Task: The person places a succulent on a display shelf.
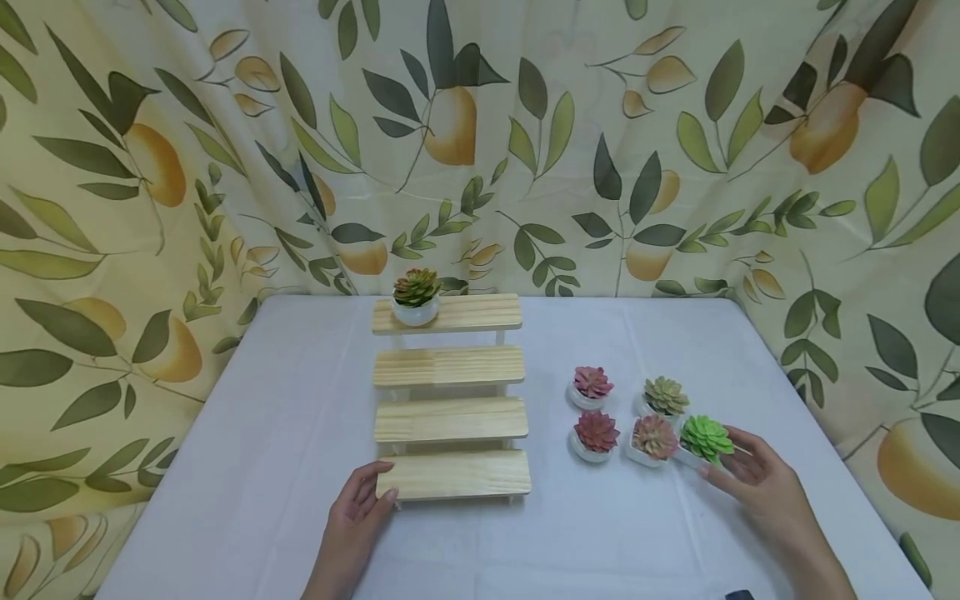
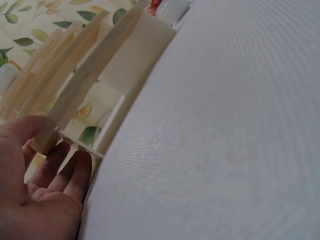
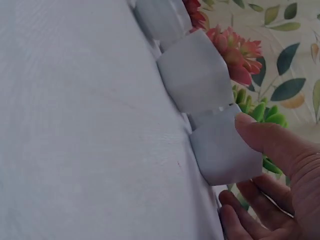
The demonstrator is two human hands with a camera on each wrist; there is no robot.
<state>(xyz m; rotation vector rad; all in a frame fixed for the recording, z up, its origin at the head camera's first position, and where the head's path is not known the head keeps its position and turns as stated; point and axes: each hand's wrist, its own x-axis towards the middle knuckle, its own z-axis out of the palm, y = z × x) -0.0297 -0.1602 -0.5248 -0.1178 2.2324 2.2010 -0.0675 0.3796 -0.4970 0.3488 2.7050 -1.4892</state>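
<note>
A four-step wooden shelf stand (image 1: 457,475) stands upright on the white cloth. My left hand (image 1: 356,510) holds the left end of its lowest board; in the left wrist view the thumb and fingers lie on either side of the board's corner (image 2: 46,137). On the right, my right hand (image 1: 768,487) pinches a bright green succulent in a white angular pot (image 1: 707,440). In the right wrist view the thumb presses on the pot's side (image 3: 225,152), with the fingers partly hidden behind it. A pinkish succulent (image 1: 654,437) stands close beside that pot.
A green, red-tipped succulent (image 1: 417,292) sits on the top board's left end. Two dark pink succulents (image 1: 597,432) and a pale green one (image 1: 665,395) stand right of the stand. A small dark object (image 1: 739,595) shows at the front edge. Leaf-patterned curtain (image 1: 555,167) hangs behind.
</note>
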